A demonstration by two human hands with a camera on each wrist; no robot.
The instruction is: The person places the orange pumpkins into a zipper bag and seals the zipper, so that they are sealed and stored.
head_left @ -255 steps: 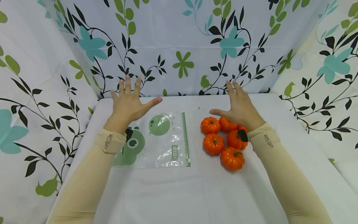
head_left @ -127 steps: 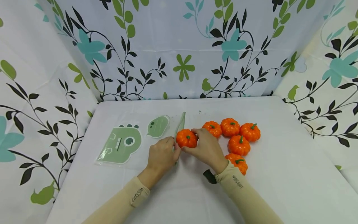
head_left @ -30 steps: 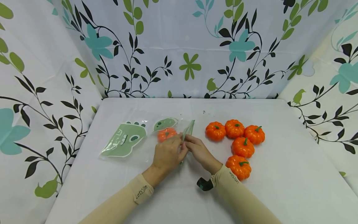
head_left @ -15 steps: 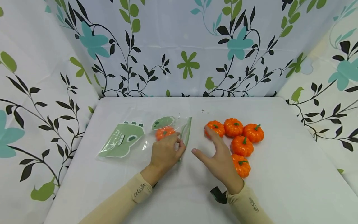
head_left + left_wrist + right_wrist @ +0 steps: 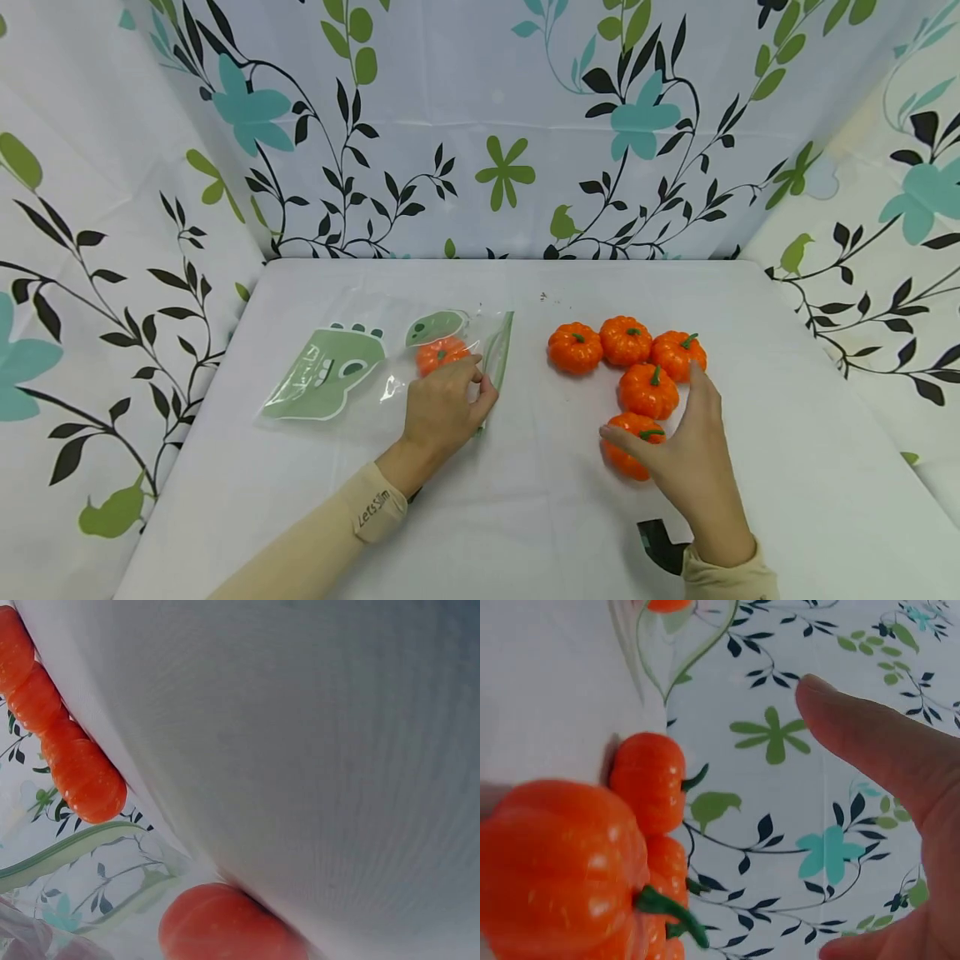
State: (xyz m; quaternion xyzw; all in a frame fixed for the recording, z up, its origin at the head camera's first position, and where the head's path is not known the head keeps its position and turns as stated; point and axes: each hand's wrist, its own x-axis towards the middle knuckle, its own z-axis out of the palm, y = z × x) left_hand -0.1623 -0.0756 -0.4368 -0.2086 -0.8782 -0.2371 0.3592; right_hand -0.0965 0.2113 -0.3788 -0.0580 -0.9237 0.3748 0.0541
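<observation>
Right of the zip bag (image 5: 367,367), the front pumpkin (image 5: 633,424) looks light, stiff and slick (best gripped round its ribbed sides). The right hand (image 5: 701,467) hovers over it, thumb and fingers spread wide; the left hand (image 5: 444,408) pinches the zip bag's edge.
</observation>
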